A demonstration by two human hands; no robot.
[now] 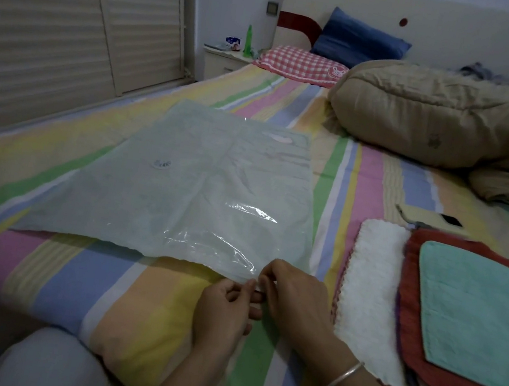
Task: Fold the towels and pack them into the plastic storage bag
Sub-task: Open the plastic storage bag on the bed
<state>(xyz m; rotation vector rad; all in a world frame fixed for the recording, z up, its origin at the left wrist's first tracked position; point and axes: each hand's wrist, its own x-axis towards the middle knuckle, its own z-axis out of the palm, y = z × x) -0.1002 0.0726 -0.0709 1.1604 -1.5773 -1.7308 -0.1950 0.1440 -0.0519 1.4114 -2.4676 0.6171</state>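
So far I see the towels (447,307) folded and stacked on the bed (131,300) at right, none packed; the bag (188,183) lies flat and empty, my left hand (224,309) and right hand (289,292) pinching its near edge, seemingly to open it.

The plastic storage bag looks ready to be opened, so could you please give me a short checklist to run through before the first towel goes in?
1. Plastic storage bag lies flat on the striped bedsheet: ok.
2. Both hands at its near edge, left hand and right hand pinching it: ok.
3. Bag mouth open: cannot tell.
4. Towels within reach: ok, the stack sits at right, teal towel on top, white towel beside.
5. Bag empty: ok, nothing shows through.
6. Phone clear of the bag: ok.
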